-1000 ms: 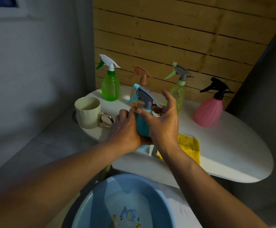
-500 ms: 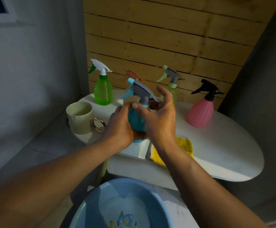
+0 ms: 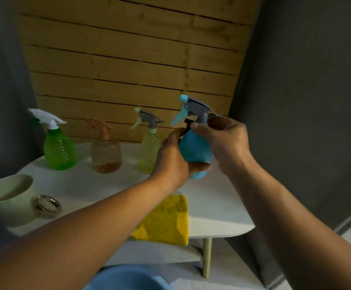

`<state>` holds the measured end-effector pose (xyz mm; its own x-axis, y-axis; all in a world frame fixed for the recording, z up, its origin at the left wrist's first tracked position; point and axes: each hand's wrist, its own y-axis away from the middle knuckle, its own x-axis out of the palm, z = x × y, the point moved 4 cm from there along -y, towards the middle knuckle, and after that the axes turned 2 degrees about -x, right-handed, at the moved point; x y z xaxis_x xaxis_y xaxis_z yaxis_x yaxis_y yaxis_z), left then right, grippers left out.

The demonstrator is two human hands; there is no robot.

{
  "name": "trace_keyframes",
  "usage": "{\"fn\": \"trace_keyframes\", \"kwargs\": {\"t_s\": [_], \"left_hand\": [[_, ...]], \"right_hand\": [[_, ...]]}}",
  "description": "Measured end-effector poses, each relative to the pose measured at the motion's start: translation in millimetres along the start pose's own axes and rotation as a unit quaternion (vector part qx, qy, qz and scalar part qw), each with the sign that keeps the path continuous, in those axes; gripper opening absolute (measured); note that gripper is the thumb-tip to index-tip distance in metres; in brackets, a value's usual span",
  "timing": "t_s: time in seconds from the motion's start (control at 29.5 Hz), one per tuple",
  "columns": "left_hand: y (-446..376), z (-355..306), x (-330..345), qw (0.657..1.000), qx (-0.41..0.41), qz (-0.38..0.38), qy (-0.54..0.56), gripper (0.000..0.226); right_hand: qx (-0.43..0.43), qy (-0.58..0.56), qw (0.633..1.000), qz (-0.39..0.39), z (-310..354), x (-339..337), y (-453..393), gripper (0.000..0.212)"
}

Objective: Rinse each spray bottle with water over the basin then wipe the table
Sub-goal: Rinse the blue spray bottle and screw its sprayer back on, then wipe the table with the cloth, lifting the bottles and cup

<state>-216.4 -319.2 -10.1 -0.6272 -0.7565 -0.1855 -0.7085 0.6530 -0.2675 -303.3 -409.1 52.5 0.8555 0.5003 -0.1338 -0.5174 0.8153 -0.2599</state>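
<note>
I hold a blue spray bottle (image 3: 195, 151) with a grey trigger head upright above the white table (image 3: 218, 208). My left hand (image 3: 170, 160) cups its body from below and the left. My right hand (image 3: 224, 139) pinches the neck just under the head. On the table behind stand a green spray bottle (image 3: 58, 147), a clear brownish spray bottle (image 3: 105, 153) and a pale yellow-green spray bottle (image 3: 149, 149). The pink bottle is hidden behind my hands; only a bit of its black trigger shows. A yellow cloth (image 3: 166, 220) lies at the table's front edge. The blue basin (image 3: 128, 278) shows at the bottom edge.
A pale green mug (image 3: 9, 199) with a metal ring handle stands at the table's left end. A wooden slat wall rises behind the table, and grey walls close in on both sides. A table leg (image 3: 207, 258) stands on the light floor.
Both hands have lifted the blue bottle off the table and carried it up and to the right. The view has swung, so the basin has dropped almost out of sight.
</note>
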Motion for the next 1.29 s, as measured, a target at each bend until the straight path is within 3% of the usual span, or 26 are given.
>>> {"fn": "trace_keyframes", "kwargs": {"t_s": [0.07,0.17,0.31,0.41,0.54,0.61,0.85,1.29], "left_hand": [[-8.3,6.8,17.6,0.995,-0.037,0.041,0.082,0.086],[-28.4,16.0,55.3,0.995,-0.048,0.086,0.035,0.088],[-38.0,26.6,84.0,0.99,-0.091,0.105,-0.007,0.07],[-42.0,44.3,105.0,0.984,-0.1,0.137,-0.048,0.061],[-42.6,63.0,123.1,0.968,-0.183,0.164,0.051,0.045],[-42.7,73.4,131.8,0.962,-0.2,0.169,0.072,0.049],[-51.1,95.4,145.2,0.962,-0.196,0.183,0.049,0.069],[-62.3,95.0,162.8,0.961,-0.191,0.203,0.007,0.068]], "right_hand": [[-0.011,0.001,1.0,-0.006,-5.0,-17.9,-16.4,0.019],[-0.017,0.022,0.999,-0.038,-23.9,-47.7,-47.8,0.017],[-0.027,0.025,0.998,-0.056,-54.5,-66.7,-76.3,0.031],[-0.038,0.037,0.997,-0.063,-75.6,-77.4,-92.4,0.023],[-0.027,0.039,0.997,-0.068,-105.7,-82.3,-106.4,0.011],[-0.026,0.038,0.996,-0.075,-120.4,-82.6,-110.2,0.014],[-0.03,0.046,0.995,-0.088,-155.2,-85.1,-118.1,0.021],[-0.064,0.061,0.993,-0.079,-169.2,-93.6,-134.7,0.016]]}}
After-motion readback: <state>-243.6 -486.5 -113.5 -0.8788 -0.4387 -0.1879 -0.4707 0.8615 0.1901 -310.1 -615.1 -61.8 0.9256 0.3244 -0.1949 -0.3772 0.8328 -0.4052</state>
